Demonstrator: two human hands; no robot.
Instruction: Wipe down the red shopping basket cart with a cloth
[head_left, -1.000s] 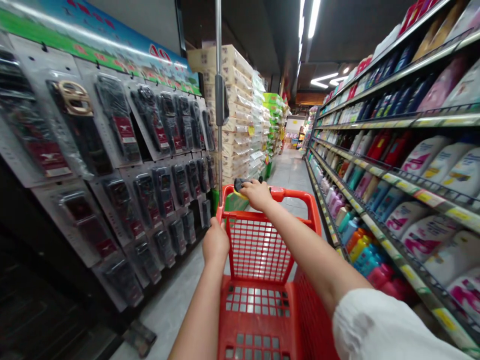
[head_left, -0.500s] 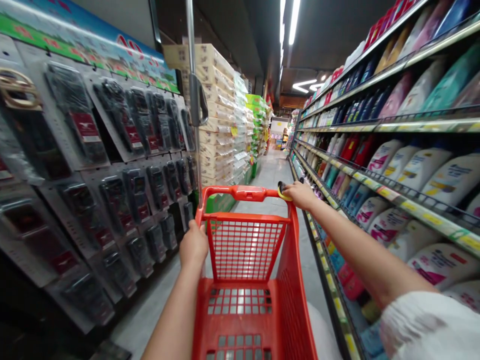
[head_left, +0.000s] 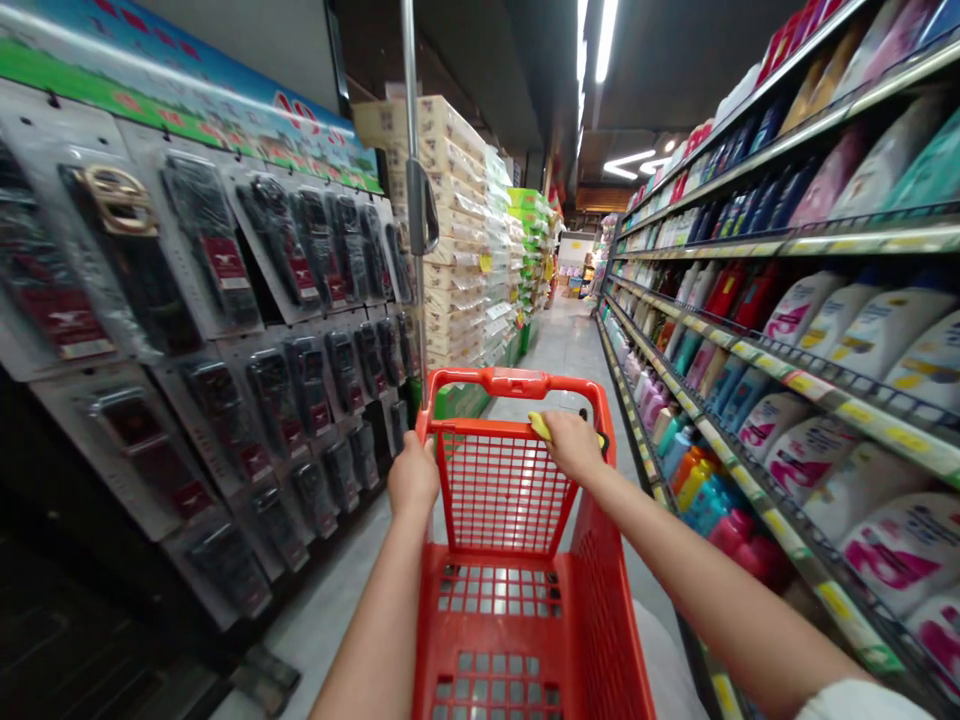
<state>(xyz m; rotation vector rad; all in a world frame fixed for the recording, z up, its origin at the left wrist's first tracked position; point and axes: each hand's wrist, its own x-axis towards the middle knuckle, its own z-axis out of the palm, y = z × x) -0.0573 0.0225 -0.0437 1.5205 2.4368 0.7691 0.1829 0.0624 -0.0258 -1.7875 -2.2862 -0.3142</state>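
Observation:
A red plastic shopping cart [head_left: 495, 640] stands in front of me, its basket facing up with nothing visible inside. My left hand [head_left: 414, 478] is closed around the left side of the frame, just below the foot of a metal pole [head_left: 420, 320]. Against the top rail of the grid panel [head_left: 502, 490], my right hand [head_left: 574, 448] is closed on a small yellow-and-black item [head_left: 538, 426]. My fingers cover most of that item, and its kind cannot be made out.
Packaged belts [head_left: 210, 240] hang on a rack at the left. Beyond them are stacked cartons [head_left: 450, 230] with a green base. Shelves of shampoo bottles [head_left: 885, 320] line the right side. A grey tiled aisle [head_left: 562, 330] runs ahead between them.
My right hand has moved from the handle's right corner down and left to the panel's top rail, with the yellow-and-black item. My left hand stays on the frame. The view has shifted slightly left.

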